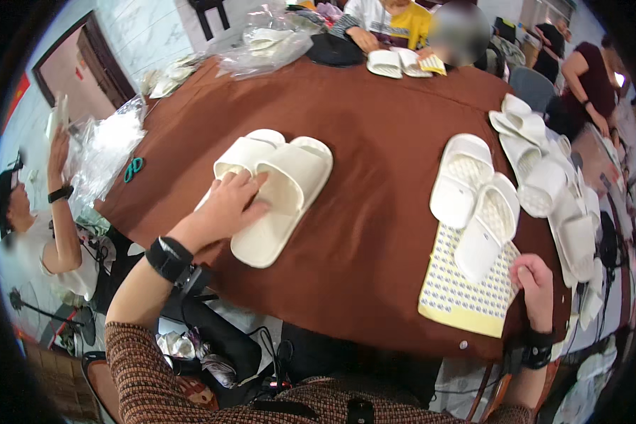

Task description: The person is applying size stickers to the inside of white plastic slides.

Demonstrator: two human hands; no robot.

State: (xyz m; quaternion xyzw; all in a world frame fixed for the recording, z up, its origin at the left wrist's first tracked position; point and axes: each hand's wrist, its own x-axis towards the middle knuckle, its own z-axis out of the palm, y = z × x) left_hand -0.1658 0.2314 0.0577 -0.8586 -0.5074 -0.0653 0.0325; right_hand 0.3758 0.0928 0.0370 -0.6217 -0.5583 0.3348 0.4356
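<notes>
The left hand, fingers loosely spread, rests on a pair of white slide slippers on the brown tablecloth. The right hand, fingers curled, is at the right edge of a yellow-bordered sticker sheet; contact is unclear. A second slipper pair overlaps the sheet. Teal-handled scissors lie near the table's left edge.
</notes>
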